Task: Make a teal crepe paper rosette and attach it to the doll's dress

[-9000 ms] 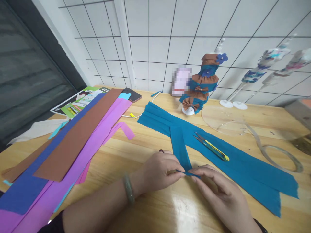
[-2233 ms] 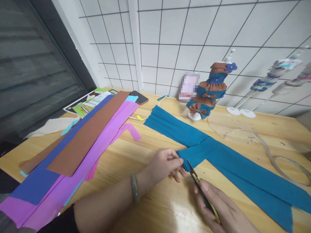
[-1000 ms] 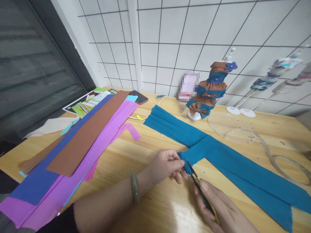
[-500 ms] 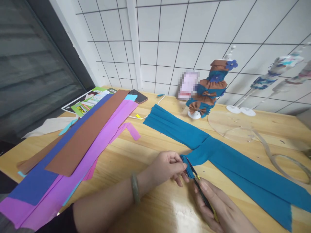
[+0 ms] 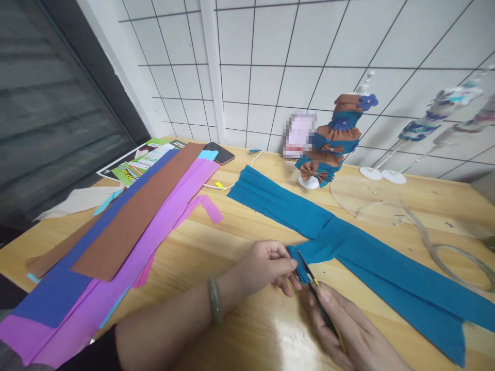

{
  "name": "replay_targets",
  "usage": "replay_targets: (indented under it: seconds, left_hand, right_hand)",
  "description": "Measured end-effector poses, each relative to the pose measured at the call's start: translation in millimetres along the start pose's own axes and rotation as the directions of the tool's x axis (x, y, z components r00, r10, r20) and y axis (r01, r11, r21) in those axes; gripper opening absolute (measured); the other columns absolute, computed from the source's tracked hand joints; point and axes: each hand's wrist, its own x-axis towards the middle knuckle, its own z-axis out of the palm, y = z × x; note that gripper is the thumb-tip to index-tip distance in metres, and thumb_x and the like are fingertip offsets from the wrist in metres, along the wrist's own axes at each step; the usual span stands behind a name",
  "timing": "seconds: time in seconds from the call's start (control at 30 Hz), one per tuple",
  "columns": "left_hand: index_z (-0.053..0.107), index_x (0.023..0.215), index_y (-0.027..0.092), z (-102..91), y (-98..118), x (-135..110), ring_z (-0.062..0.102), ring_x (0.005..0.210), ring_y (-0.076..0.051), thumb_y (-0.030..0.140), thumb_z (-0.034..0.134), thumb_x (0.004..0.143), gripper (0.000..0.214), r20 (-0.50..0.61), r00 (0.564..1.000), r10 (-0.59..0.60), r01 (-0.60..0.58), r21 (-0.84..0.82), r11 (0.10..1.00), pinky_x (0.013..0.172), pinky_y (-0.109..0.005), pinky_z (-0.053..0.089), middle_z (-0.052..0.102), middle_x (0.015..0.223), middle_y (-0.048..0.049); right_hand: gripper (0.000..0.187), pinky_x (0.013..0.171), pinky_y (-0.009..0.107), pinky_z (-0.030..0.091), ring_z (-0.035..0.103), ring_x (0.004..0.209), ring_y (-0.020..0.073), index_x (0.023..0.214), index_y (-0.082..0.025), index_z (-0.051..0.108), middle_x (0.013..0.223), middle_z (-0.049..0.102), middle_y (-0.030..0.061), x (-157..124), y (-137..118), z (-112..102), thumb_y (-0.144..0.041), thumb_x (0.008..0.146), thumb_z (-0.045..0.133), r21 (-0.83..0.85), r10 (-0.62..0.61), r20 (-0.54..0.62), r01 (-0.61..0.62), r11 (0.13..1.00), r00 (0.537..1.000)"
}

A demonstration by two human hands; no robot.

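My left hand (image 5: 273, 265) is closed in a pinch on the folded end of a teal crepe paper strip (image 5: 390, 263), just above the table. From there the strip runs back and spreads over the tabletop to the right and the back left. A pair of scissors (image 5: 324, 309) with dark and yellow handles is gripped in my right hand (image 5: 344, 330). Its blades point up and left and lie against the folded layers, close to my left fingertips. Part of the handles is hidden by my fingers.
Brown, blue and purple crepe paper strips (image 5: 143, 206) lie overlapped on the left. Behind them rest a dark phone (image 5: 220, 153) and printed packets. A small dress form (image 5: 332, 141) in brown and teal stands at the back. A clear ribbon coil (image 5: 464, 268) lies to the right.
Both hands and the scissors stay almost where they were. The teal strip on the right has shifted very slightly.
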Motion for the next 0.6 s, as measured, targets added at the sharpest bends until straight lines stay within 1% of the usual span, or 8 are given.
replay_targets:
  seconds: [0.1,0.2,0.27,0.37,0.43,0.5,0.6]
  left_hand:
    - [0.046,0.068,0.015,-0.1,-0.5,0.3,0.054,0.041,-0.009,0.040,0.064,0.066,0.031,0.004,1.000,0.001,-0.001,-0.003,1.000,0.040,-0.018,0.037,0.064,0.059,-0.0027]
    - [0.046,0.068,0.015,0.2,0.1,0.0,0.054,0.040,-0.009,0.039,0.064,0.066,0.030,0.002,1.000,-0.002,0.002,-0.001,1.000,0.040,-0.018,0.037,0.064,0.059,-0.0030]
    - [0.046,0.067,0.015,0.6,0.5,-0.1,0.054,0.040,-0.009,0.039,0.063,0.066,0.029,-0.001,1.000,0.000,0.000,0.001,1.000,0.041,-0.018,0.038,0.064,0.058,-0.0030]
    - [0.046,0.067,0.015,0.5,-0.1,0.4,0.055,0.042,-0.010,0.038,0.064,0.067,0.029,0.005,1.000,0.008,-0.008,-0.011,1.000,0.042,-0.019,0.040,0.064,0.059,-0.0035]
    - [0.046,0.067,0.015,-0.1,-1.4,1.0,0.057,0.045,-0.011,0.038,0.064,0.067,0.030,0.009,1.000,0.013,-0.013,-0.026,1.000,0.043,-0.019,0.041,0.064,0.060,-0.0040]
    - [0.046,0.067,0.015,-0.8,-2.6,1.5,0.058,0.047,-0.011,0.039,0.065,0.066,0.030,0.018,1.000,0.010,-0.010,-0.035,0.999,0.043,-0.020,0.041,0.064,0.061,-0.0042]
    - [0.046,0.067,0.015,-1.2,-3.0,1.5,0.058,0.047,-0.011,0.040,0.066,0.065,0.032,0.023,1.000,0.006,-0.005,-0.043,0.999,0.043,-0.019,0.040,0.064,0.061,-0.0041]
  right_hand:
    - [0.048,0.037,0.022,0.035,0.036,0.041,0.0112,0.063,-0.023,0.048,0.047,0.040,-0.0036,0.1,0.4,-1.1,-0.068,0.074,0.040,-0.003,-0.016,-0.030,0.016,1.000,0.999]
    - [0.049,0.038,0.022,0.036,0.036,0.042,0.0109,0.065,-0.022,0.048,0.049,0.041,-0.0035,2.1,2.3,-1.7,-0.070,0.072,0.041,-0.007,-0.020,-0.001,0.020,1.000,1.000]
    - [0.048,0.040,0.022,0.036,0.034,0.043,0.0101,0.064,-0.022,0.046,0.051,0.039,-0.0040,3.2,3.4,-1.2,-0.068,0.074,0.040,-0.022,-0.025,0.017,0.026,0.999,1.000]
    - [0.046,0.040,0.021,0.033,0.031,0.043,0.0090,0.061,-0.022,0.042,0.051,0.035,-0.0049,3.6,4.9,0.3,-0.063,0.080,0.036,-0.019,-0.043,0.021,0.043,0.999,0.999]
    - [0.046,0.039,0.021,0.031,0.029,0.042,0.0085,0.061,-0.022,0.040,0.051,0.034,-0.0054,3.6,6.1,1.2,-0.061,0.083,0.033,-0.009,-0.042,0.053,0.043,0.999,0.998]
    - [0.045,0.040,0.021,0.030,0.028,0.042,0.0082,0.062,-0.022,0.040,0.051,0.034,-0.0058,3.8,7.2,1.6,-0.060,0.084,0.031,-0.008,-0.035,0.084,0.035,0.999,0.996]
    - [0.044,0.038,0.021,0.028,0.027,0.041,0.0085,0.063,-0.022,0.040,0.051,0.033,-0.0059,4.2,7.4,1.2,-0.059,0.084,0.031,-0.006,-0.037,0.097,0.038,0.999,0.995]
